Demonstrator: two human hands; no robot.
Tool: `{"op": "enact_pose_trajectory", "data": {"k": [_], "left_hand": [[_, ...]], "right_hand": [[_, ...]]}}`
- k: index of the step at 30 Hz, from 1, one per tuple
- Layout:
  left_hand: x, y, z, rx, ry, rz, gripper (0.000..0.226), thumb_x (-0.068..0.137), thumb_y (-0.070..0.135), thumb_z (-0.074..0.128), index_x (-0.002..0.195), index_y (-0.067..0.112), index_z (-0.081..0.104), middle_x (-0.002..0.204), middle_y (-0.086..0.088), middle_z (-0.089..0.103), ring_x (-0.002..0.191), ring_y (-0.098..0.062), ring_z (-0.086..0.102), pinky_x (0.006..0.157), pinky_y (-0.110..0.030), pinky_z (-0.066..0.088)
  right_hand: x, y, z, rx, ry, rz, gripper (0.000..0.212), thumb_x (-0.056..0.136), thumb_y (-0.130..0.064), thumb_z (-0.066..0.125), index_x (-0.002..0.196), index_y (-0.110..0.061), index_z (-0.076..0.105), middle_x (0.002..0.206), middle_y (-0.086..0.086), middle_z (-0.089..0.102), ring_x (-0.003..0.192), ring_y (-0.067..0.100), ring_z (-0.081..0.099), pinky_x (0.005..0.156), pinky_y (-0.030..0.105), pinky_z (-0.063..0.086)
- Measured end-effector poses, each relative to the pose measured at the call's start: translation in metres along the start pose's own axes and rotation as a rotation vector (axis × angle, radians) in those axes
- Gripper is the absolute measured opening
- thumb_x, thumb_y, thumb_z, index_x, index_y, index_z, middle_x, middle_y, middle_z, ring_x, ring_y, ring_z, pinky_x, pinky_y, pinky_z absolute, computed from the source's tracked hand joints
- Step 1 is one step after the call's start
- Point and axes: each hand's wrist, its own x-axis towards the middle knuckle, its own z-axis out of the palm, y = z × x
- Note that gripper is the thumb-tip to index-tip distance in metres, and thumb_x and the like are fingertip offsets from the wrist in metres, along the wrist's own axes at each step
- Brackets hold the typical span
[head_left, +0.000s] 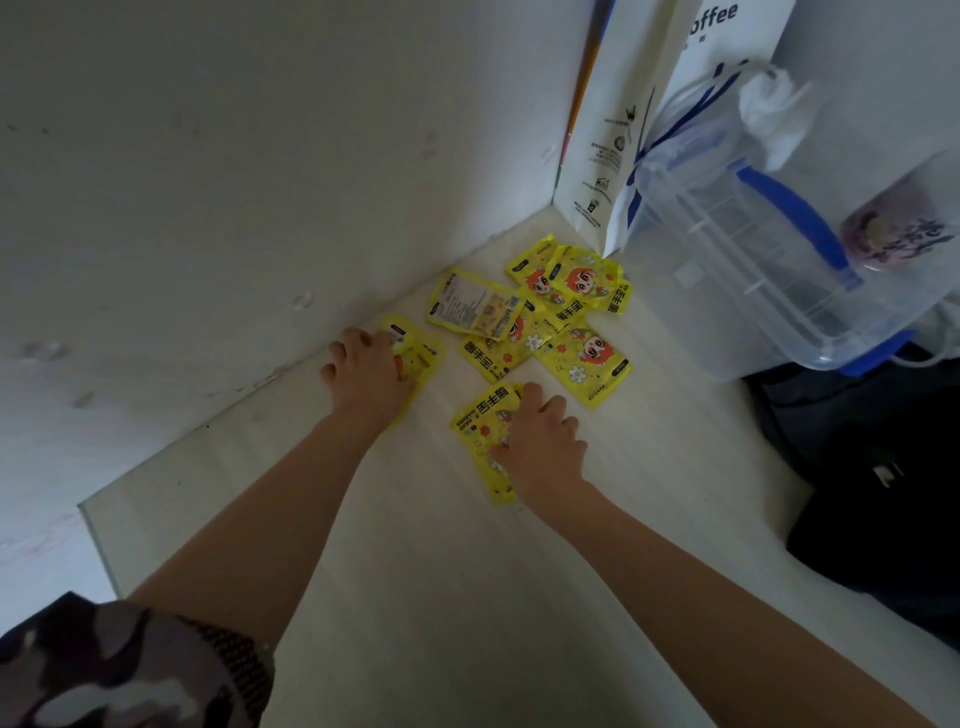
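Several yellow cartoon-printed sachets lie on a pale tabletop (415, 597) near the wall corner. My left hand (363, 371) rests palm down on one sachet (423, 353) beside the wall, fingers spread and slightly bent. My right hand (543, 441) lies on another sachet (480, 423) closer to me, its fingers curled over the packet's right edge. Beyond both hands sits a loose pile of sachets (550, 317), one of them turned label side up (475, 306).
A white paper bag (613, 156) stands in the corner. Right of it is a clear plastic box with blue handles (753, 270), a printed cup (904, 228) on it. A black bag (883, 493) lies at the right edge. The white wall (234, 208) borders the table's left.
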Motion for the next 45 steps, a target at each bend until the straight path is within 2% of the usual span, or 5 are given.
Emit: {"op": "enact_pose_trajectory", "data": {"k": [14, 20, 26, 33, 45], "left_hand": [[-0.037, -0.018, 0.001, -0.224, -0.079, 0.075, 0.045, 0.078, 0.018, 0.066, 0.114, 0.023, 0.039, 0.113, -0.006, 0.057, 0.095, -0.032, 0.058, 0.074, -0.038, 0.044], [-0.040, -0.012, -0.009, -0.319, -0.051, 0.073, 0.079, 0.074, 0.012, 0.070, 0.132, 0.034, 0.021, 0.094, -0.007, 0.063, 0.084, -0.033, 0.061, 0.072, -0.042, 0.051], [-0.015, 0.009, -0.023, -0.343, -0.071, 0.136, 0.046, 0.077, 0.014, 0.071, 0.115, 0.015, 0.045, 0.098, -0.007, 0.061, 0.081, -0.026, 0.060, 0.063, -0.031, 0.045], [0.026, 0.046, -0.037, -0.379, -0.141, 0.337, 0.042, 0.077, 0.015, 0.074, 0.116, 0.011, 0.060, 0.103, -0.004, 0.063, 0.087, -0.013, 0.055, 0.076, -0.021, 0.041], [0.081, 0.078, -0.027, -0.108, -0.339, 0.546, 0.082, 0.073, 0.023, 0.078, 0.143, 0.007, 0.038, 0.146, -0.008, 0.037, 0.137, -0.022, 0.034, 0.111, -0.030, 0.030]], "right_hand": [[-0.008, 0.013, -0.002, 0.063, -0.068, -0.005, 0.053, 0.081, -0.023, 0.072, 0.118, -0.007, 0.037, 0.113, 0.014, 0.050, 0.105, 0.035, 0.049, 0.087, 0.044, 0.044], [-0.008, 0.029, -0.009, 0.062, -0.019, -0.072, 0.046, 0.088, -0.016, 0.058, 0.122, -0.013, 0.028, 0.100, 0.008, 0.057, 0.090, 0.033, 0.061, 0.084, 0.048, 0.045], [0.011, 0.055, -0.036, 0.069, 0.010, -0.098, 0.045, 0.088, -0.022, 0.061, 0.123, -0.013, 0.035, 0.117, 0.007, 0.057, 0.105, 0.032, 0.057, 0.081, 0.045, 0.039], [0.054, 0.069, -0.074, 0.129, -0.016, -0.075, 0.050, 0.084, -0.031, 0.064, 0.124, -0.012, 0.041, 0.121, 0.010, 0.056, 0.108, 0.033, 0.056, 0.085, 0.047, 0.049], [0.093, 0.066, -0.081, 0.019, -0.020, -0.105, 0.066, 0.087, -0.043, 0.061, 0.138, -0.009, 0.037, 0.128, 0.018, 0.038, 0.116, 0.037, 0.044, 0.090, 0.042, 0.044]]}}
